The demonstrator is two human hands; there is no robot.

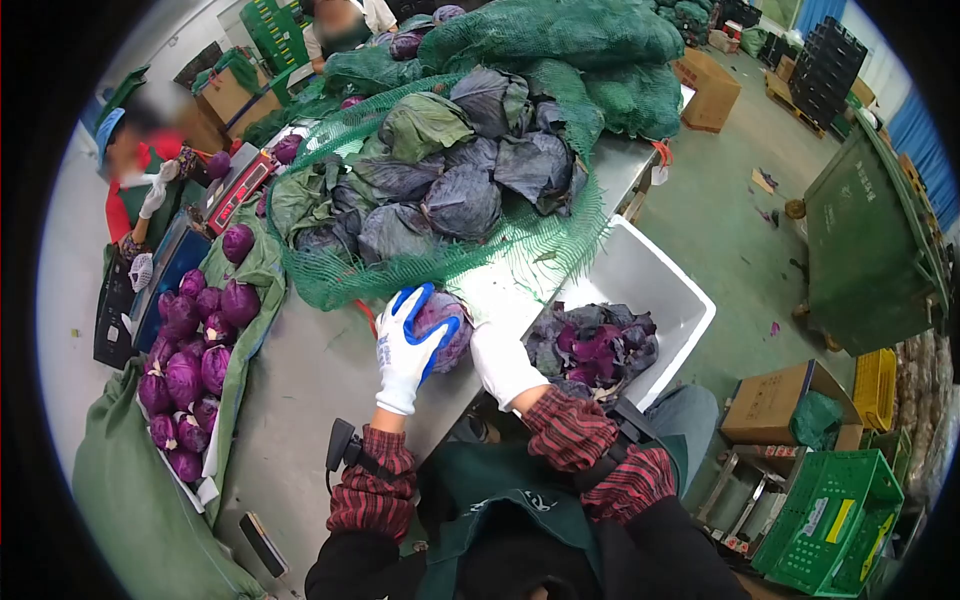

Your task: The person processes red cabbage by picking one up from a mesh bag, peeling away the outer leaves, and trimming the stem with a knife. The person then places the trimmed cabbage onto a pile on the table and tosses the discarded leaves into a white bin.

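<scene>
A purple cabbage (446,325) rests near the metal table's edge, with my left hand (410,345) in a blue and white glove wrapped over it. My right hand (500,362), in a white glove, is at the cabbage's right side; its fingertips are hard to make out. Just beyond both hands lies an open green net bag (350,285) full of dark, leafy cabbages (462,200). Below the table edge at the right, a white bin (680,330) holds loose purple leaves (590,345).
Peeled purple cabbages (185,380) lie on green cloth at the left. Full net bags (550,35) are stacked behind. Co-workers (145,170) stand at the far left and top. A green wheeled bin (870,230), cardboard box (785,405) and green crate (830,525) are at the right.
</scene>
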